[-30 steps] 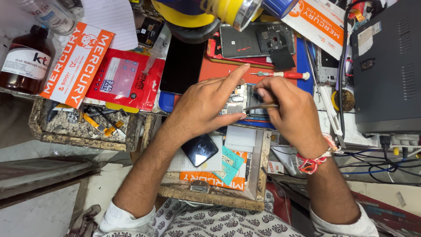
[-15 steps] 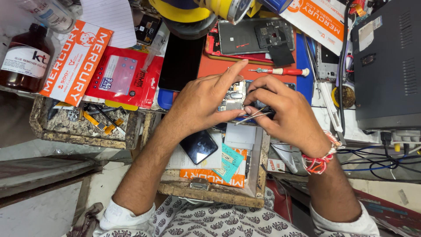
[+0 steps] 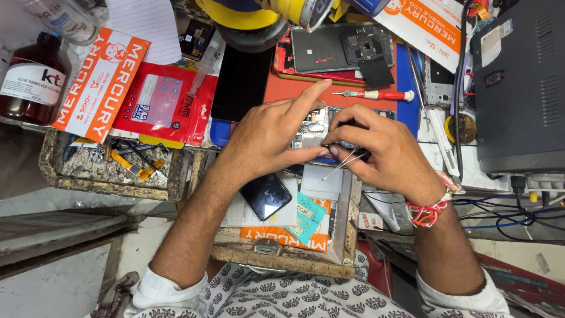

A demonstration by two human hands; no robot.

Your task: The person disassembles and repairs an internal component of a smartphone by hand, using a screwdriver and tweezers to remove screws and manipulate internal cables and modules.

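1. Metal tweezers [image 3: 341, 164] are pinched between the fingers of the right hand [image 3: 382, 153], which is closed on them.
2. An opened phone [image 3: 315, 131] is pressed down under the left hand [image 3: 273, 138], whose fingers lie spread and flat, the forefinger stretched out.
3. A red-handled screwdriver [image 3: 376, 95] is seen just beyond both hands.
4. A dark phone screen [image 3: 265, 195] lies beneath the left wrist.

Visible items: 2 hands, left hand [image 3: 272, 138] and right hand [image 3: 376, 150]; 1 screwdriver [image 3: 376, 95]; 1 brown bottle [image 3: 30, 79]; 1 pair of tweezers [image 3: 343, 162]; 1 red packet [image 3: 162, 105].
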